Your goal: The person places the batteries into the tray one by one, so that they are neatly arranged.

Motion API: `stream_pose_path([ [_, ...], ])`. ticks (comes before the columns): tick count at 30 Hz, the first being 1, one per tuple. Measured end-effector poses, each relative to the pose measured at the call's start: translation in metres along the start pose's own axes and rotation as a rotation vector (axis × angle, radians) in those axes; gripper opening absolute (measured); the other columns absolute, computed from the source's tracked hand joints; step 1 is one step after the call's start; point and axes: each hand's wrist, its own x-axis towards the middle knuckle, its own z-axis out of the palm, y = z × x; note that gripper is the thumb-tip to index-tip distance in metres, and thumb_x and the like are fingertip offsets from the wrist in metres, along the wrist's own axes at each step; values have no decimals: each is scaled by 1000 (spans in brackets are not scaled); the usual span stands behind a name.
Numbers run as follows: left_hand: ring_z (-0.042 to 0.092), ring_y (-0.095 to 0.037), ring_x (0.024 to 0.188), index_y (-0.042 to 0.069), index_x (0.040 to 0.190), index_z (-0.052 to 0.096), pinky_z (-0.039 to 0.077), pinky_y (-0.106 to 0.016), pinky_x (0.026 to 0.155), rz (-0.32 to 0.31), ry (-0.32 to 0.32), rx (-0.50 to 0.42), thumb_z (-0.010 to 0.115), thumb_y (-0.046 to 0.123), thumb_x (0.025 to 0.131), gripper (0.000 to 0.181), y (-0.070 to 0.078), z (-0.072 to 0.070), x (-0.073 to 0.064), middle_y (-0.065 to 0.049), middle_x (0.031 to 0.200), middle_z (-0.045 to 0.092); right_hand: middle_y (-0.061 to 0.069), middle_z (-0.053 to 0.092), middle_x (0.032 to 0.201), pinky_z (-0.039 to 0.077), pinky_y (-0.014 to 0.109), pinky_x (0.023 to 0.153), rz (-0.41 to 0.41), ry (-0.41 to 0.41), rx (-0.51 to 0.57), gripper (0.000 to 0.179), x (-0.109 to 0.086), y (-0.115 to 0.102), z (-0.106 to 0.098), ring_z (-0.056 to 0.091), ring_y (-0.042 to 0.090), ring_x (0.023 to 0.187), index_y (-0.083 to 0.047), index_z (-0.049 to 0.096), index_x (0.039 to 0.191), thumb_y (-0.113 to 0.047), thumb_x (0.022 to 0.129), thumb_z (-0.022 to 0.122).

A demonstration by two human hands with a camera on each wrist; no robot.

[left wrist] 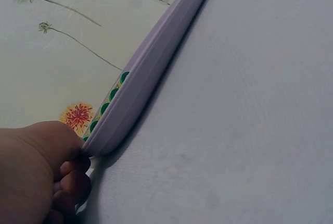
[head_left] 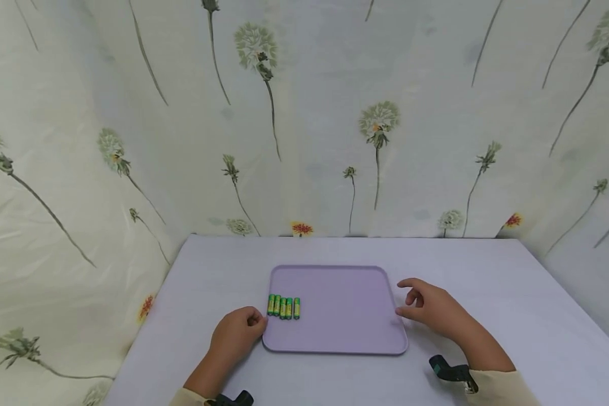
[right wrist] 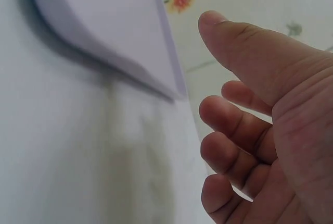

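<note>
Five green batteries (head_left: 283,308) lie inside the tray (head_left: 347,316) along its left edge, near the left hand (head_left: 237,334), which pinches that edge. The head view shows their full length, the left wrist view mainly their round ends. The right wrist view reveals a gap between tray and right hand (head_left: 436,309), loosely bent, holding nothing.

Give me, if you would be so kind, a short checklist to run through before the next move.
1. Batteries inside the tray: ok, five lie in a row.
2. Load centred: not ok, all five are near the left edge.
3. Left grip at the tray: ok, touching its left edge with curled fingers.
4. Firmness of that hold: cannot tell.
5. Right grip on the tray: not ok, open and apart from it.
6. Tray fully flat on the table: cannot tell.
</note>
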Motion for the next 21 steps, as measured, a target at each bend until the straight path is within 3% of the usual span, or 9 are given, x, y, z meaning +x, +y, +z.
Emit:
stream_pose_path([
  [10, 49, -11, 65, 24, 77, 65, 37, -32, 62, 0, -9, -5, 75, 36, 94, 23, 0, 0, -2, 10, 68, 56, -1, 63, 100, 46, 28, 63, 90, -2, 34, 71, -36, 39, -22, 54, 11, 79, -8, 54, 145, -47, 91, 79],
  [21, 48, -11, 64, 23, 78, 65, 37, -31, 60, 0, -3, -5, 74, 37, 94, 23, -1, 0, 0, 10, 67, 56, 2, 61, 97, 42, 28, 64, 218, 6, -41, 82, -67, 86, -54, 53, 12, 81, -2, 49, 147, -56, 91, 76],
])
